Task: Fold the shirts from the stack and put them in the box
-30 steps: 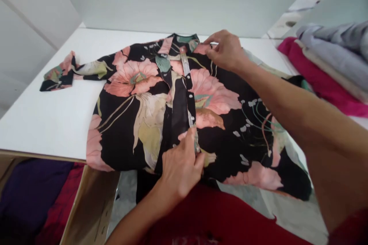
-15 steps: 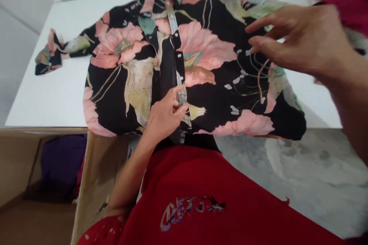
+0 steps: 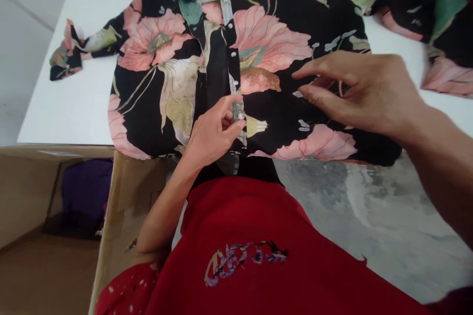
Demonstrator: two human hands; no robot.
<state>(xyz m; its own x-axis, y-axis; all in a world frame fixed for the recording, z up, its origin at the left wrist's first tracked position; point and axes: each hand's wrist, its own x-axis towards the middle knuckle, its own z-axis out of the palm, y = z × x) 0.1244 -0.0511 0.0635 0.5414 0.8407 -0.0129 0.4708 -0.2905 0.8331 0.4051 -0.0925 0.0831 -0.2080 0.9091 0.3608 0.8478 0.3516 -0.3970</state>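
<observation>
A black shirt (image 3: 295, 59) with large pink flowers lies spread, front up, with its button front unfastened. White buttons run down the placket (image 3: 234, 66). My left hand (image 3: 218, 125) is at the lower end of this placket, thumb and forefinger pinching its edge. Over the right half of the shirt hovers my right hand (image 3: 369, 93), with a gap between thumb and fingers and nothing in them. One sleeve (image 3: 66, 56) stretches out to the left; the other sleeve (image 3: 410, 15) reaches the right edge of the view.
Beneath the shirt is a white table (image 3: 40, 108), its front edge close to my body. Below it on the left stand open brown boxes (image 3: 111, 216), with dark purple cloth (image 3: 86, 189) inside one. A red apron (image 3: 251, 216) covers my front. Grey floor (image 3: 369, 206) shows at right.
My right hand has moved left and down over the shirt, uncovering the right sleeve. My left hand keeps its pinch on the placket. The view has tipped slightly downward.
</observation>
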